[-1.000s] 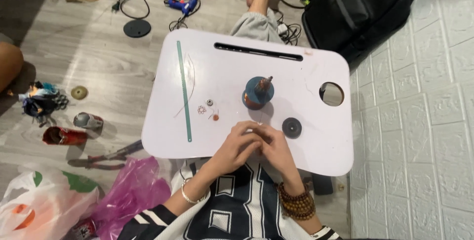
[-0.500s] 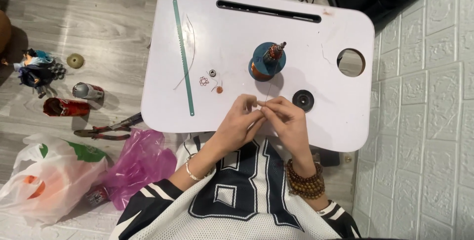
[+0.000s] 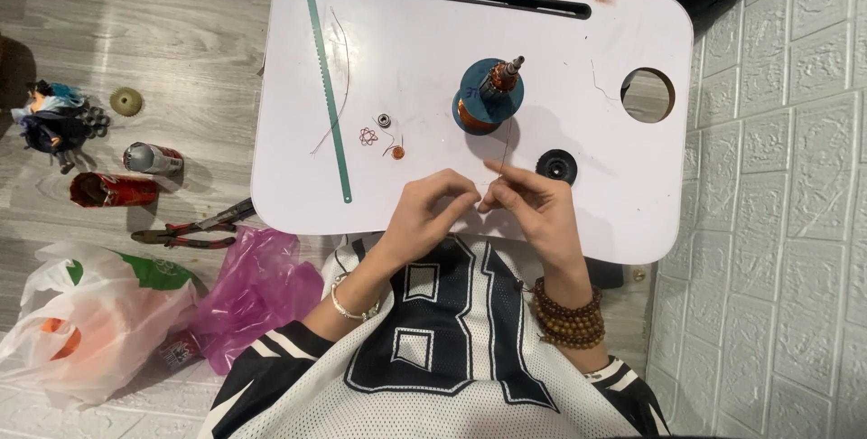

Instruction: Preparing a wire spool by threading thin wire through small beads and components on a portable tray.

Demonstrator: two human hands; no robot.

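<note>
Two hands meet over the near edge of the white bench [image 3: 614, 42]: left hand [image 3: 433, 209] and right hand [image 3: 533, 204], fingertips pinched together on a thin wire [image 3: 506, 145] too fine to trace fully, seemingly running up to the motor armature [image 3: 488, 96]. Red can [image 3: 113, 190] lies on the floor left. Since the previous frame the view has shifted slightly; hands stay joined.

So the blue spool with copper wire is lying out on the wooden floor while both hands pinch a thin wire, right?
Not quite. The head view shows the blue spool standing on the white lap table, not the floor. The left hand and right hand do pinch a thin wire.
</note>
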